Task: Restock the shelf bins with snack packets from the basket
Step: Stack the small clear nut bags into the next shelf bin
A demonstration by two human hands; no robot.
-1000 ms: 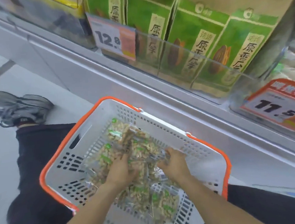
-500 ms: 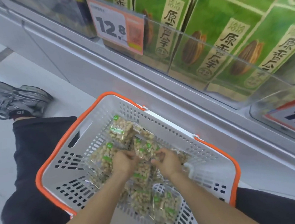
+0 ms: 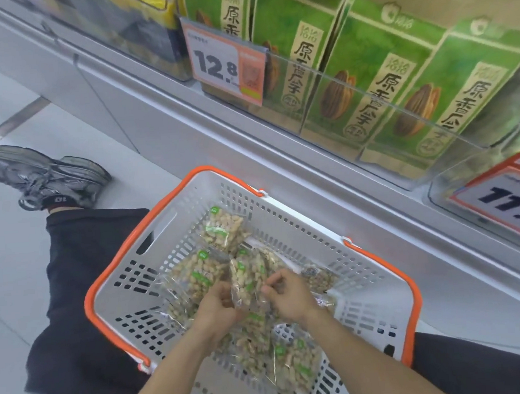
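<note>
A white basket with an orange rim rests on my lap and holds several clear snack packets of pale nuts with green labels. My left hand and my right hand are inside the basket, both closed on a bunch of snack packets raised a little above the pile. More packets lie near the basket's near side. The clear shelf bin above the basket holds green seed boxes.
Price tags reading 12.8 and 11 hang on the bin fronts. A second clear bin sits at the right behind the 11 tag. A grey shoe and a dark trouser leg lie at the left on the pale floor.
Both hands drew together from flat on the pile and gathered packets between them, lifting them slightly. The camera tilted up toward the shelf.
</note>
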